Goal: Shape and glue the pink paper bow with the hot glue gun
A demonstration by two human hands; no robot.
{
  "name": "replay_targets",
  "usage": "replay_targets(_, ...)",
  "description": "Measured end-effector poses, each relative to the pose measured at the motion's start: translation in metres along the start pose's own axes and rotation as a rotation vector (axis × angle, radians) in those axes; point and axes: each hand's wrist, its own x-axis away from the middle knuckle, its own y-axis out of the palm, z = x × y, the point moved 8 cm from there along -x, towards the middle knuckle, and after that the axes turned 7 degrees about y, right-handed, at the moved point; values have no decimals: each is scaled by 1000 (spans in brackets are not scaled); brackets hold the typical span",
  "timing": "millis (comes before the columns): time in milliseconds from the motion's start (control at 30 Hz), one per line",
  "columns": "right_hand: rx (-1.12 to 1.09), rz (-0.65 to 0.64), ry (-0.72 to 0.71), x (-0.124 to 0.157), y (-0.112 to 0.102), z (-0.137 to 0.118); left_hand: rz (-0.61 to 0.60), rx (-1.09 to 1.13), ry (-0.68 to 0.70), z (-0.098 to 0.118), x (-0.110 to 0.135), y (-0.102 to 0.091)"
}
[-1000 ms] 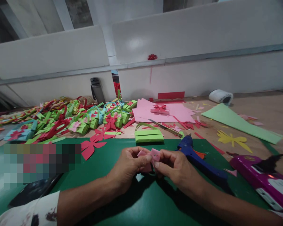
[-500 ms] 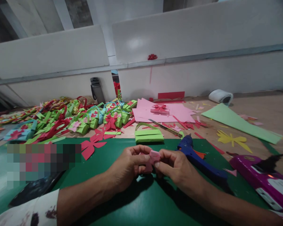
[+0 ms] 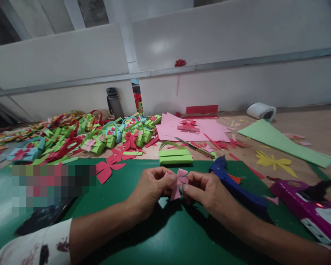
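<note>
A small pink paper flower point(image 3: 179, 182) with several petals is held up over the green mat point(image 3: 165, 235). My left hand point(image 3: 151, 187) pinches it from the left, fingers closed on a petal. From the right, my right hand point(image 3: 205, 187) grips another petal between thumb and fingers. Just beyond the hands stands a green paper bag point(image 3: 175, 157) with a looped handle. To the right lies a blue glue gun point(image 3: 234, 187), its nozzle pointing away from me. A red paper flower point(image 3: 109, 168) rests on the mat at the left.
Many small paper bags point(image 3: 99, 141) pile up at the back left, near a dark bottle point(image 3: 114, 103). Pink sheets point(image 3: 165, 129) and a cutter knife point(image 3: 195, 148) lie behind the green bag. A purple power strip point(image 3: 306, 206) sits at right; a phone point(image 3: 44, 217) at left.
The pink flower's petals now stand more spread and visible between my fingers. Both hands stay in nearly the same place, and the view has shifted slightly.
</note>
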Motion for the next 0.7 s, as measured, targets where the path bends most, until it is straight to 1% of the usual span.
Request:
replay_targets(233,-119,-60,-46,4,5,-5,22,-5,-14,2,3,3)
replay_targets(400,-35,9,-17,4,3,-7,15,-1,-39,-1,6,6)
replay_targets(500,-70,-10,2,4,6,-10,7,3,-40,-2,5,7)
replay_targets(600,-142,-65,27,4,9,-9,-26,37,-27,-2,3,9)
replay_targets(700,-159,-55,48,4,7,-4,-68,68,-25,-3,2,11)
